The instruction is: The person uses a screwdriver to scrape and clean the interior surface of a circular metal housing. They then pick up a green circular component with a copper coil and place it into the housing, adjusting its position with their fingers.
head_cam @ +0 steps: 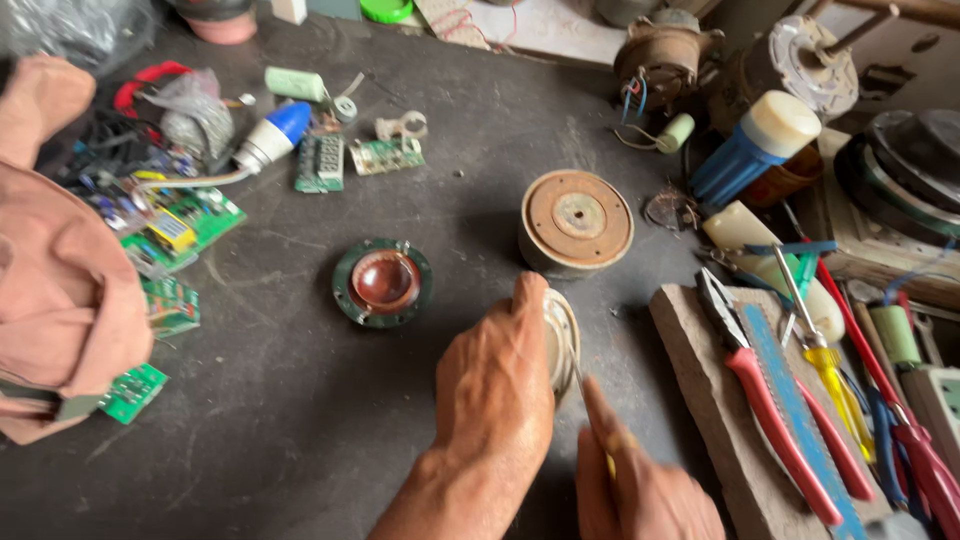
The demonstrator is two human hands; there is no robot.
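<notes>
My left hand (495, 385) grips a round pale metal disc part (562, 340), tilted on edge over the dark table. My right hand (630, 480) holds a thin tool with a yellow handle (590, 405), its tip touching the disc's rim. Just beyond the disc stands a round rusty magnet housing (577, 220) with a central hole. To the left lies a green-rimmed ring with a copper-coloured dome (383, 282).
Green circuit boards (190, 225) and a blue-and-white plug (272, 137) lie at the left, next to a pink cloth (60, 300). Red-handled pliers (775, 410), a blue ruler and screwdrivers rest on a wooden block (700, 390) at right. Motors (665, 50) stand at the back.
</notes>
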